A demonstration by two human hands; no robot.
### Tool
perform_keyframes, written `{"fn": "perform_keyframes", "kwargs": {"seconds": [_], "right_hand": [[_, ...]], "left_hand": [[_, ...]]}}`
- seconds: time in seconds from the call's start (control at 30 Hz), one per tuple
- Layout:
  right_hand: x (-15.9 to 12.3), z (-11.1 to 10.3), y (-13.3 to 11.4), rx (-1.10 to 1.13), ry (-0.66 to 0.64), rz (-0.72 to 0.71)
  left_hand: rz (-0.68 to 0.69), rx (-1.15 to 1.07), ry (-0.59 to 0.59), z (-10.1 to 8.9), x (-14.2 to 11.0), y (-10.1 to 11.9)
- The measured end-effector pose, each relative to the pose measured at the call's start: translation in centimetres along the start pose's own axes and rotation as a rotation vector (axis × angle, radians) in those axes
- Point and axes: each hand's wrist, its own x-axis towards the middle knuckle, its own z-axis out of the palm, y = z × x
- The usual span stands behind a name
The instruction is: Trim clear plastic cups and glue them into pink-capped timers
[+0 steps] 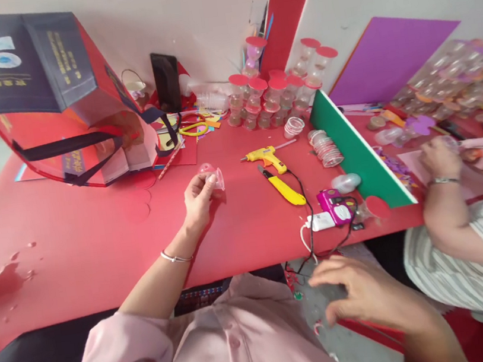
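My left hand is above the red table, thumb and fingers closed on a small clear plastic cup lying sideways. Off the table's front edge, my right hand hangs in the air with fingers apart and nothing in it. A yellow glue gun rests to the right of the cup. Just below it lies a yellow utility knife. Clear cups are nested in a stack and in a shorter upright stack. Near the front edge sits a purple device beside a white plug block.
A large open gift bag stands at the back left, with yellow scissors by it. Red-topped cup pieces are piled against the wall. A green divider borders a co-worker's side, where their hand works. Black cables hang over the edge.
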Motion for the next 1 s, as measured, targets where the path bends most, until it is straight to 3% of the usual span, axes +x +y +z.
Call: {"fn": "perform_keyframes", "kwargs": {"seconds": [0.1,0.2,0.23,0.33,0.4,0.47,0.6,0.73,0.83,0.9,1.0], "right_hand": [[0.9,0.4,-0.2,0.197,0.351,0.069],[5.8,0.6,-2.3,0.255,0.758,-0.003],[8.0,0.4,-3.3,0.307,0.813,-0.067],[15.2,-0.5,-6.0,0.333,0.737,-0.277],[20.3,-1.2,-7.0,0.348,0.827,-0.296],[24.9,-1.4,-7.1,0.481,0.821,-0.244],[31.3,-0.9,-7.0,0.672,0.501,-0.102],[33.9,-0.1,-8.1,0.698,0.356,-0.105],[34.6,0.2,-9.0,0.727,0.266,-0.151],[34.6,0.3,-9.2,0.705,0.339,-0.213],[33.6,0.4,-8.5,0.656,0.566,-0.233]], "left_hand": [[0.042,0.042,-0.007,-0.1,0.1,-0.2],[0.063,0.069,-0.056,-0.3,0.2,-0.2],[0.057,0.077,-0.085,-0.3,0.3,-0.2],[0.016,0.068,-0.177,-0.1,0.2,0.0],[-0.030,0.023,-0.221,0.2,0.1,0.0],[-0.070,-0.015,-0.237,0.6,0.0,-0.2],[-0.075,0.027,-0.221,0.7,0.0,-0.5],[-0.158,-0.019,-0.222,0.1,0.2,-0.4],[-0.170,-0.070,-0.128,-0.2,0.5,0.1],[-0.142,-0.091,-0.037,-0.3,0.7,0.4],[-0.080,-0.129,0.023,-0.3,0.7,0.8]]}}
